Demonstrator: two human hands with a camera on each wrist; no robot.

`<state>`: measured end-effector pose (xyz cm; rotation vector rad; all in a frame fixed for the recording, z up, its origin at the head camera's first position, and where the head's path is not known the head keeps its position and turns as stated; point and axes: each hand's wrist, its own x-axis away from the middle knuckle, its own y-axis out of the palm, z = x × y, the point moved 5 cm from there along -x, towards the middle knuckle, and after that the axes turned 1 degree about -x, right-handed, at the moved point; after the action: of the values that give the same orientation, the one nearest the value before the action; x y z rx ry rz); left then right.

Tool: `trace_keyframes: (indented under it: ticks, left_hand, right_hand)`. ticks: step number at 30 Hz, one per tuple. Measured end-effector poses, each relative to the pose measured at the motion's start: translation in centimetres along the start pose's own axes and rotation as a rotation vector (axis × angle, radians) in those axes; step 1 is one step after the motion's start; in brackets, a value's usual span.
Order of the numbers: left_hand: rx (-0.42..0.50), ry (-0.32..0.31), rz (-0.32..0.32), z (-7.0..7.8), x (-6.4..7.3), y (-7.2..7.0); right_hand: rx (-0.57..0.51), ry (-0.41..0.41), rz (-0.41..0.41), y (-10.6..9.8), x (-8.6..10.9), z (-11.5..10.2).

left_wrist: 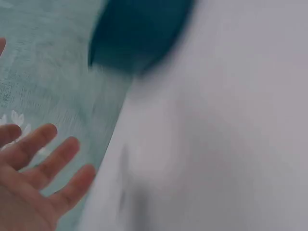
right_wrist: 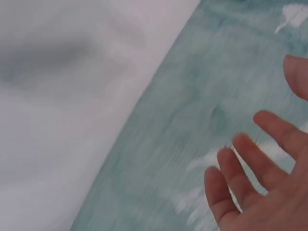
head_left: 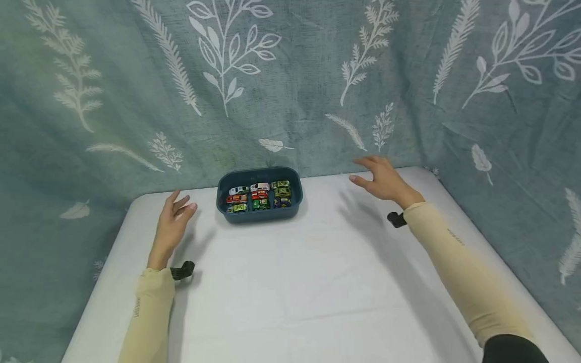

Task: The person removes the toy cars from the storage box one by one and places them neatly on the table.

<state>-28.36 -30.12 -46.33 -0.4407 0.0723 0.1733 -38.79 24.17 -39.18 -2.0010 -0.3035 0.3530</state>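
Observation:
A dark blue tray with rounded corners sits at the far edge of the table. Several small toy cars lie in it in three columns, among them white, red, green and camouflage ones. To the tray's left, my left hand hovers over the table with fingers spread and nothing in it. My right hand is held in the air to the right of the tray, fingers loosely extended and holding nothing. In the left wrist view the tray appears blurred, above the spread fingers.
A white cloth covers the table. Behind it and along both sides hangs a grey-green curtain with white leaf prints. Dark wrist cameras sit at the ends of the beige sleeves.

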Motion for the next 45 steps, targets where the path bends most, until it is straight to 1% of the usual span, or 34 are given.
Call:
trace_keyframes:
  ticks: [3, 5, 7, 9, 11, 13, 15, 17, 19, 21, 23, 26, 29, 33, 36, 40, 45]
  left_hand:
    - [0.248, -0.087, 0.044, -0.8, -0.6, 2.8]
    - [0.361, -0.118, 0.067, -1.2, -1.0, 4.8]
    - [0.418, -0.13, 0.061, -1.5, -1.3, 6.7]
    - [0.441, -0.13, 0.051, -1.8, -1.4, 8.1]
    - [0.444, -0.119, 0.047, -2.0, -1.4, 9.1]
    - [0.424, -0.095, 0.045, -2.1, -1.3, 9.6]
    - [0.392, -0.062, 0.044, -2.0, -1.3, 10.0]
    - [0.356, -0.037, 0.039, -1.9, -1.2, 10.0]
    - [0.341, -0.019, 0.035, -1.7, -1.2, 9.9]
    - [0.333, -0.01, 0.028, -1.1, -1.0, 9.7]
    - [0.332, -0.003, 0.033, -0.4, -0.6, 9.3]
    - [0.317, 0.014, 0.044, 0.6, -0.2, 9.2]
    - [0.29, 0.016, 0.048, 0.9, 0.0, 9.0]
    - [0.257, 0.033, 0.054, -0.9, -0.9, 9.2]
    - [0.239, 0.045, 0.069, -2.2, -1.4, 9.5]
    - [0.228, 0.036, 0.069, -2.2, -1.3, 9.7]
    - [0.238, 0.052, 0.072, -2.2, -1.4, 9.6]
  right_hand:
    - [-0.047, -0.074, 0.004, 1.9, -3.0, -3.8]
    - [-0.072, -0.129, -0.001, 3.0, -4.8, -6.4]
    - [-0.103, -0.169, -0.02, 3.9, -6.3, -8.7]
    - [-0.123, -0.197, -0.041, 4.6, -7.5, -10.5]
    - [-0.135, -0.214, -0.06, 5.2, -8.5, -12.1]
    - [-0.138, -0.226, -0.086, 5.8, -9.5, -13.3]
    - [-0.123, -0.235, -0.118, 6.5, -10.6, -14.3]
    - [-0.106, -0.236, -0.155, 7.6, -11.6, -15.5]
    - [-0.077, -0.234, -0.192, 8.8, -12.6, -16.4]
    - [-0.051, -0.226, -0.24, 10.1, -13.4, -17.3]
    - [-0.026, -0.205, -0.306, 11.5, -14.1, -18.2]
    - [-0.004, -0.163, -0.393, 12.8, -14.7, -19.2]
    - [0.01, -0.145, -0.437, 14.0, -15.3, -19.9]
    - [0.034, -0.169, -0.453, 15.1, -16.3, -20.7]
    - [0.071, -0.175, -0.459, 15.8, -16.9, -21.0]
    - [0.125, -0.174, -0.464, 16.8, -17.4, -20.9]
    - [0.124, -0.183, -0.478, 17.9, -17.9, -20.8]
